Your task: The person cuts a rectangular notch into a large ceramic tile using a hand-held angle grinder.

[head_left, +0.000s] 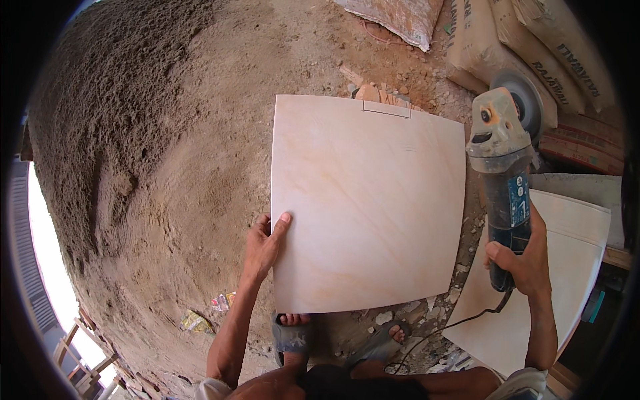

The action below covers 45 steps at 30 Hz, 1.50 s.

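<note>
A cream, lightly veined tile (367, 200) lies in front of me, with a small rectangle marked on its far edge. My left hand (267, 241) grips its left edge, thumb on the top face. In my right hand (523, 257), held at the tile's right, is a dusty angle grinder (499, 150) with a metal disc (529, 110) at its far end. Its black cord (440, 330) trails down between my sandalled feet and the tile on the right.
A sand heap (113, 100) spans the upper left. Stacked cement sacks (560, 53) and a dirty sack (393, 17) are at the back. Another tile (540, 313) lies at the lower right, broken chips around it. Plastic wrappers (197, 323) and wooden pieces (87, 357) are at the lower left.
</note>
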Tool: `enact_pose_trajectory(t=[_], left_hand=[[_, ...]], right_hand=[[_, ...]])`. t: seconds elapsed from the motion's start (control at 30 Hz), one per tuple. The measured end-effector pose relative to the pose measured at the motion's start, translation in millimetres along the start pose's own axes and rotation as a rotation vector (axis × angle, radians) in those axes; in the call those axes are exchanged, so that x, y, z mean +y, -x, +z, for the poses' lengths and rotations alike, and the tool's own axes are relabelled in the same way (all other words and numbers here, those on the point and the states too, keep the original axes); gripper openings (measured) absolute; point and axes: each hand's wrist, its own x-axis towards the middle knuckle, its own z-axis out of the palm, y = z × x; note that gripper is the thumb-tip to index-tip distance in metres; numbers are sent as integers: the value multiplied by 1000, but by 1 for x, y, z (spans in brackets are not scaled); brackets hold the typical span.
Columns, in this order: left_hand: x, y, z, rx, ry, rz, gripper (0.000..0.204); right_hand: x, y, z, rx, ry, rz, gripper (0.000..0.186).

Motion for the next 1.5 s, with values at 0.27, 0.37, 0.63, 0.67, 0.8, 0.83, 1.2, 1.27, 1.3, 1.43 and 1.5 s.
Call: enact_pose_trajectory(t=[0.27, 0.37, 0.63, 0.67, 0.8, 0.83, 1.2, 1.27, 1.3, 1.43, 1.5], left_hand=[[-9, 56, -66, -123, -1168, 910, 63], [-24, 108, -70, -560, -1314, 937, 84], [-52, 139, 53, -330, -1772, 1122, 84], [-71, 134, 56, -212, -1723, 1208, 83], [-103, 132, 74, -102, -1630, 1328, 80], [-103, 133, 72, -109, -1626, 1342, 82], [-25, 179, 46, -323, -1780, 1372, 87], [-14, 190, 50, -259, -1731, 1475, 88], [-6, 196, 49, -235, -1700, 1516, 88], [38, 225, 50, -234, -1664, 1570, 89], [69, 245, 51, -317, -1645, 1500, 91]], right_hand=[[19, 32, 6, 65, -170, -108, 74], [23, 52, 6, 92, -171, -103, 72], [29, 112, -22, 171, -249, -129, 73], [26, 120, -26, 190, -268, -149, 73], [33, 152, -43, 248, -277, -192, 73], [32, 160, -46, 269, -291, -201, 73], [49, 253, -92, 451, -407, -291, 73], [61, 262, -103, 491, -395, -324, 70], [64, 266, -108, 496, -406, -327, 71], [68, 285, -124, 538, -411, -335, 73], [72, 290, -132, 583, -404, -367, 72]])
